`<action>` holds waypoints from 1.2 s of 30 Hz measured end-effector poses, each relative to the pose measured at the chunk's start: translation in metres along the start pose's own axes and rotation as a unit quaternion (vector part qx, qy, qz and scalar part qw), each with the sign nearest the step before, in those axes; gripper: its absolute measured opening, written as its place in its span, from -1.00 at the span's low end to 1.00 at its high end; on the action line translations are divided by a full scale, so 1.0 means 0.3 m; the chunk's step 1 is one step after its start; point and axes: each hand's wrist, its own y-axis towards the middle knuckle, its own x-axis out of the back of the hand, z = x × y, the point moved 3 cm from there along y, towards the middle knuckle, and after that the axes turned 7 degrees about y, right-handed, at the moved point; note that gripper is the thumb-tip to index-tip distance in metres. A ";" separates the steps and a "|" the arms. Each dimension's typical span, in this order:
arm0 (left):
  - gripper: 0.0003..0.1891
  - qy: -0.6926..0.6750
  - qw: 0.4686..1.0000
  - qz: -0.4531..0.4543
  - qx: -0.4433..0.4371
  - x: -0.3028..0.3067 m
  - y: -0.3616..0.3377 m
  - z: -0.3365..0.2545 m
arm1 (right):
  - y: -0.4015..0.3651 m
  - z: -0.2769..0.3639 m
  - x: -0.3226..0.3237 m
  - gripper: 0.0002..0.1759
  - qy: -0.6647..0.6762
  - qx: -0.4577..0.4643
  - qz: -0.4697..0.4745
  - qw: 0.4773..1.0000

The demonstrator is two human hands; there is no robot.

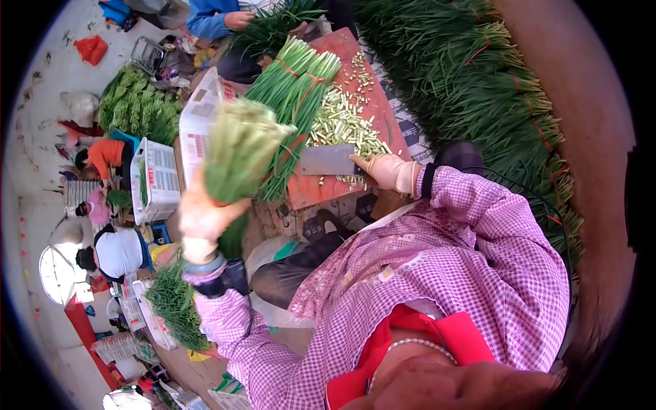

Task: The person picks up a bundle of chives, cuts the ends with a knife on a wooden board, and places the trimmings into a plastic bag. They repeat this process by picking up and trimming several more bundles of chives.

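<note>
Around the middle of the head view, the left hand (210, 213) is raised at nine o'clock, blurred, its fingers closed in a grip, with the left arm (229, 322) rising to it from seven o'clock. The right hand (392, 172) sits at two o'clock, also gripping, its right arm (482, 205) bent and reaching in from three.

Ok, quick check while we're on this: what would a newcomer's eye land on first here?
Probably the blurred bunch of chive-like greens in the left hand, large at centre-left. Next, the broad cleaver in the right hand, beside pale cut stem pieces on the red board. Then the long bank of tied greens along the upper right.
</note>
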 end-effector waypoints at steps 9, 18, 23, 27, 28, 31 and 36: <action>0.02 -0.059 0.980 0.188 -0.018 -0.520 0.031 0.130 | -0.264 0.034 0.101 -0.47 0.630 -0.090 -0.059 0.770; 0.07 0.020 0.969 0.244 -0.032 -0.787 0.160 0.009 | -0.368 0.076 0.168 -0.71 0.498 -0.048 -0.316 0.806; 0.12 0.042 0.964 0.264 0.002 -0.827 0.181 -0.015 | -0.336 0.118 0.122 -0.68 0.275 -0.008 -0.297 0.914; 0.19 0.040 0.960 0.277 -0.002 -0.837 0.186 -0.010 | -0.277 0.112 0.075 -0.71 0.191 -0.039 -0.302 0.933; 0.23 0.037 0.960 0.279 -0.007 -0.841 0.187 -0.008 | -0.274 0.109 0.075 -0.71 0.193 -0.039 -0.302 0.933; 0.32 0.047 0.972 0.227 -0.038 -0.826 0.193 -0.040 | -0.274 0.118 0.096 -0.73 0.178 -0.041 -0.286 0.941; 0.41 0.027 0.991 0.128 -0.038 -0.850 0.230 -0.208 | -0.274 0.101 0.122 -0.76 0.223 -0.017 -0.315 0.922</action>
